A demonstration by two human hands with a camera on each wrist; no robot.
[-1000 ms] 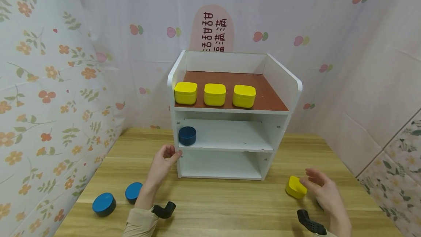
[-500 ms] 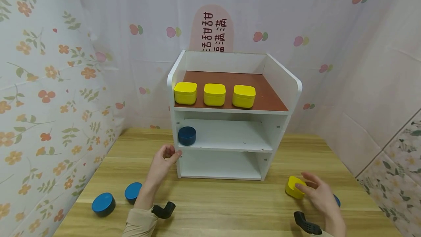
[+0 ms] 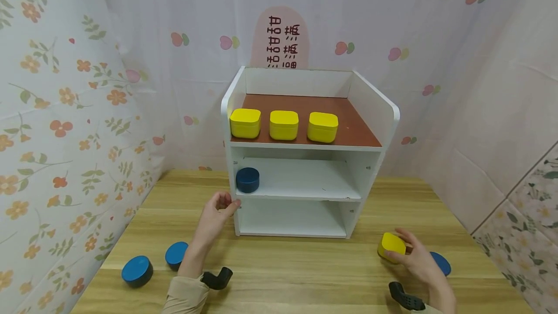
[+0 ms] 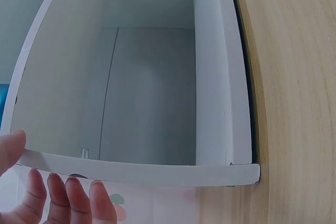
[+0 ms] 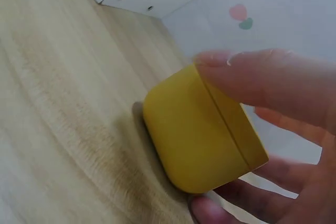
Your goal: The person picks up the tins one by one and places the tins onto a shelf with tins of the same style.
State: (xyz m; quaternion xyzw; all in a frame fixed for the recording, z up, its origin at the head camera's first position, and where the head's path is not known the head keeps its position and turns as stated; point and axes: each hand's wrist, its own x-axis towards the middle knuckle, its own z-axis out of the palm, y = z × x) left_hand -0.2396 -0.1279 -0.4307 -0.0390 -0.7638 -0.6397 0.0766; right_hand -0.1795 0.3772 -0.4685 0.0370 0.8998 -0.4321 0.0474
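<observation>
A small white shelf unit (image 3: pixel 298 234) stands on the wooden table. My left hand (image 3: pixel 219 209) is at its left side panel (image 4: pixel 131 173), thumb on one face and fingers on the other, gripping its front edge. On the right, my right hand (image 3: pixel 416 255) holds a yellow lidded box (image 3: pixel 391 245) with rounded corners between thumb and fingers. In the right wrist view the yellow box (image 5: pixel 191 129) is close to the tabletop, and its lid seam shows. A flat blue round container (image 3: pixel 441 263) lies right behind that hand, partly covered by it.
Three yellow boxes (image 3: pixel 284 125) line the brown top shelf. One dark blue round container (image 3: pixel 247 180) sits at the left of the middle shelf. Two blue round containers (image 3: pixel 137 271) (image 3: pixel 176 255) lie at the table's left. Floral curtains (image 3: pixel 69 125) hang around the table.
My right hand has moved left onto the yellow box and closed its fingers around it, uncovering more of the blue container. The left hand has stayed on the side panel.
</observation>
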